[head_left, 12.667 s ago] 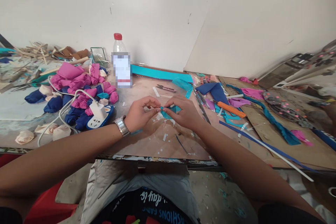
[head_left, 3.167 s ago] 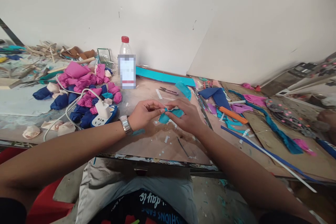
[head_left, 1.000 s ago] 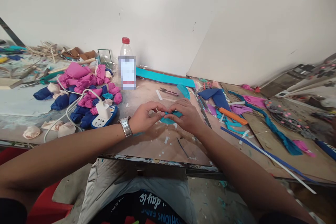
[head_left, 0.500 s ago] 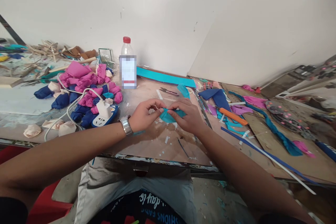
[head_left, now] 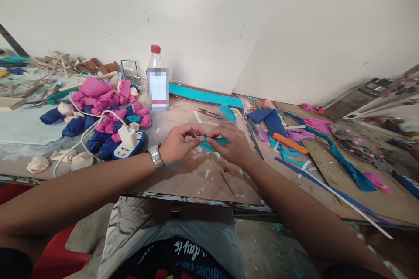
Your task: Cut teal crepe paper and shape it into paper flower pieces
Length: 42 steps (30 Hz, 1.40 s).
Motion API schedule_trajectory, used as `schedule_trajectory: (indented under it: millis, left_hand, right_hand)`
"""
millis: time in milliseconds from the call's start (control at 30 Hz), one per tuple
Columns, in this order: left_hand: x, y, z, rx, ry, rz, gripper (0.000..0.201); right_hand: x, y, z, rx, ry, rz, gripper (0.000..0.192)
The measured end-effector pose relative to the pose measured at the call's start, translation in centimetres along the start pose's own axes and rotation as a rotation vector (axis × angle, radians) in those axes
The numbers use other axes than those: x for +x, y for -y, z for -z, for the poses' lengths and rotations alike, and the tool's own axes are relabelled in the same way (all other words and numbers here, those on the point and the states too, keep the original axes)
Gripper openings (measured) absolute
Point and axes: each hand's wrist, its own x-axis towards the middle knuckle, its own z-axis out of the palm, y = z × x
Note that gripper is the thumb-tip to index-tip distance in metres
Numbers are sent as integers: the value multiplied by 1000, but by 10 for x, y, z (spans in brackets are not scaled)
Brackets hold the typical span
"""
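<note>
Spanning the whole view, worn brown wooden workbench [head_left: 183, 174] carries everything. Heap of pink and navy rolled fabric pieces [head_left: 101, 115] sits toward its left far edge, white charger on blue power strip [head_left: 127, 143] beside it. Clear plastic bottle with red cap [head_left: 157, 79] stands at the far edge, contents not readable. Left hand [head_left: 178, 144] and right hand [head_left: 231, 144] meet near the front edge middle, fingertips of both pinched closed on small teal fabric scrap [head_left: 211, 143]. Scrap looks light, soft, floppy; best held at its folded edges.
</note>
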Motion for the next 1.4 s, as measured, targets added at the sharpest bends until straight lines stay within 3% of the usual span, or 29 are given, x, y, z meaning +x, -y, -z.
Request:
schedule_trajectory:
  millis: [800, 1067, 1400]
  left_hand:
    - [3, 5, 1, -44, 1, 77, 24]
    - [3, 6, 1, -143, 11, 131, 35]
    - [-2, -1, 1, -67, 115, 30, 33]
  right_hand:
    - [0, -1, 0, -16, 0, 30, 10]
    - [-1, -6, -2, -22, -45, 34, 13]
    - [-3, -8, -3, -18, -24, -3, 18]
